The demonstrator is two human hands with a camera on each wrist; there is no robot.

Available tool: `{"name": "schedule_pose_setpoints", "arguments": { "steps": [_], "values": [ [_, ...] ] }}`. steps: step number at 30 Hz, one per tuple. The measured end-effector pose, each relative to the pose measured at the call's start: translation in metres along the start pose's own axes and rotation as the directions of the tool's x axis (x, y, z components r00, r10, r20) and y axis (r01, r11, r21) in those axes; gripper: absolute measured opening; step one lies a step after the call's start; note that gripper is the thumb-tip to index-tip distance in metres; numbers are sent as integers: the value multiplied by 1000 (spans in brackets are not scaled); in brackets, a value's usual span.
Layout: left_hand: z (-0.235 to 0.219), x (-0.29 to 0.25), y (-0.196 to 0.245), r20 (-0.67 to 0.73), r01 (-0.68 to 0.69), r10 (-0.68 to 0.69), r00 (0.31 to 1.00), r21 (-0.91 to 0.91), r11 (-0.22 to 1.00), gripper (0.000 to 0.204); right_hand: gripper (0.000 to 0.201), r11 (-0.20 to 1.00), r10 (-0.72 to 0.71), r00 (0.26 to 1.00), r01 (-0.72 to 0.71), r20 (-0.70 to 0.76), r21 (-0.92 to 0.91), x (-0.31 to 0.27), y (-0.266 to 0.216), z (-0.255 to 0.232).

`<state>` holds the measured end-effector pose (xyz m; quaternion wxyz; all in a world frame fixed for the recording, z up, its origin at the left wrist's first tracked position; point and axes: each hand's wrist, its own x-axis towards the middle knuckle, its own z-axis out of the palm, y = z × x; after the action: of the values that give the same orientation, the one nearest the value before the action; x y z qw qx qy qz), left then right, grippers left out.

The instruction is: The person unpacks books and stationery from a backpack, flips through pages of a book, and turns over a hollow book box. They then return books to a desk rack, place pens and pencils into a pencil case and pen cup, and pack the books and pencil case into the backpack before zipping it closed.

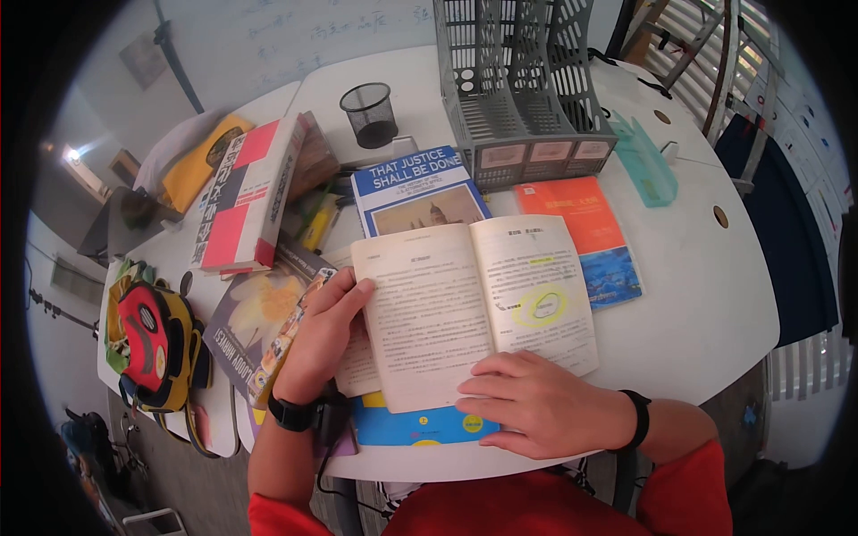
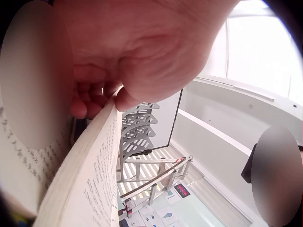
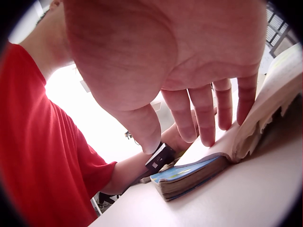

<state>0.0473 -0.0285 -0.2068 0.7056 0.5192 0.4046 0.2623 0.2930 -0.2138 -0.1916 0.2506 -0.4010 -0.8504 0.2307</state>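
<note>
An open book (image 1: pixel 429 304) with printed pages lies in front of me, a yellow highlighter ring drawn on its right page. My left hand (image 1: pixel 323 335) grips the left edge of its pages, thumb on top and fingers behind. In the left wrist view that hand (image 2: pixel 137 52) pinches a thick block of pages (image 2: pixel 90 165), with another printed page to its left. My right hand (image 1: pixel 536 402) rests with fairly straight fingers over the lower part of the right page. A blue book (image 1: pixel 420 427) with yellow spots lies beneath; its page edges (image 3: pixel 194 182) show in the right wrist view.
Beyond stand a blue-and-white book (image 1: pixel 416 183), a mesh pen cup (image 1: pixel 368 116) and a grey file rack (image 1: pixel 527 98). An orange-and-blue book (image 1: pixel 585 237) and teal holder (image 1: pixel 645 165) are right. Leftward lie a thick red-and-white book (image 1: pixel 250 192), a flower-covered book (image 1: pixel 259 313) and a backpack (image 1: pixel 147 339).
</note>
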Motion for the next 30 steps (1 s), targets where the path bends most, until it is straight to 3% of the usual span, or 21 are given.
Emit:
{"name": "schedule_pose_setpoints", "arguments": {
  "steps": [6,30],
  "values": [
    [-5,1,-2,-3,-4,4,1000,24,1000,34,42,1000,1,999,0,53,-5,3,0,-1],
    [0,-1,1,9,-21,21,1000,58,998,28,45,1000,17,999,-17,34,-14,2,-1,-3]
  ]
}}
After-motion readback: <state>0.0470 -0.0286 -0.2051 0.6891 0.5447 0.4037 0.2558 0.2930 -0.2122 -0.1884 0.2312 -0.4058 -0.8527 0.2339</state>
